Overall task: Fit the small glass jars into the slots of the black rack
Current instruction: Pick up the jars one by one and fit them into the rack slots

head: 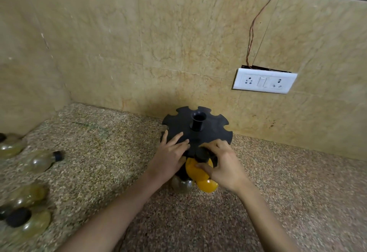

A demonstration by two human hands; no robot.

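1. Head view, the hands: my left hand (pixel 170 154) lies flat on the top disc of the black rack (pixel 214 132). Its fingers are straight and hold nothing; they only press the rack steady. My right hand (pixel 222 164) has thumb and fingers curled round an orange jar (pixel 195 171). The jar's black cap (pixel 201 155) sits at the disc's near edge, between my two hands.
2. Just beneath my hands, a second orange jar (pixel 207 186) and a clear jar (pixel 181 184) sit low on the rack. I cannot tell how firmly they are seated.
3. Risk: I think the neck could miss the slot mouth, since my own fingers hide it. Forcing it sideways might tip or turn the rack under my flat palm.
4. Risk: the glass looks smooth and rounded. If my grip slips, I expect the jar to drop onto the two below it or onto the stone.
5. Risk: the loose jars (pixel 42 160) lie on their sides well out to the left of my left hand. A careless reach across could set them rolling.
6. Surface: everything stands on a speckled granite counter (pixel 278 192), hard and unforgiving to glass.
7. Room: a beige tiled wall (pixel 158 43) rises just beyond my fingertips. A white switch plate (pixel 264 81) is up to the right of my right hand, with a thin wire (pixel 258 19) running up from it.
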